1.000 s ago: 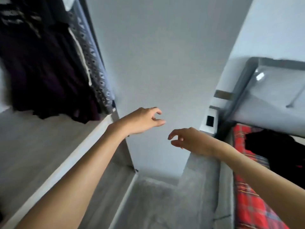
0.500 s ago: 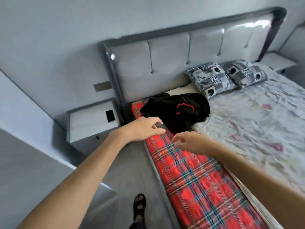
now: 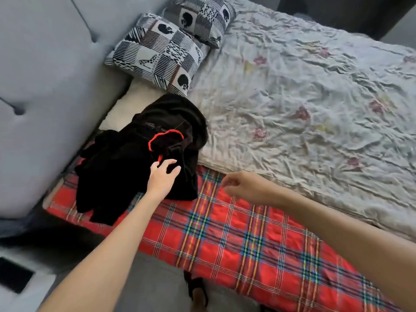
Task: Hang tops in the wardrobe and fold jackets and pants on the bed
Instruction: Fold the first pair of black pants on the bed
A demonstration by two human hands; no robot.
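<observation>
A heap of black clothes lies crumpled on the bed, at its near corner by the padded grey headboard. Part of it rests on the red plaid blanket that runs along the bed's near edge, and part on the pale sheet above it. A thin red trim loops across the top of the heap (whether it edges a collar or a hood cannot be told).

The left hand reaches in from below and lies on the heap's near right side. Its fingers are spread fairly wide and nearly straight, touching the dark cloth without closing round it. The right hand hangs over the plaid blanket, just right of the heap and apart from it. Its fingers are loosely curled and hold nothing.

A wrinkled floral sheet covers the rest of the bed. Two black-and-white patchwork pillows sit against the headboard, beyond the heap, the farther one overlapping the nearer. A foot in a dark sandal stands on the grey floor beside the bed.
</observation>
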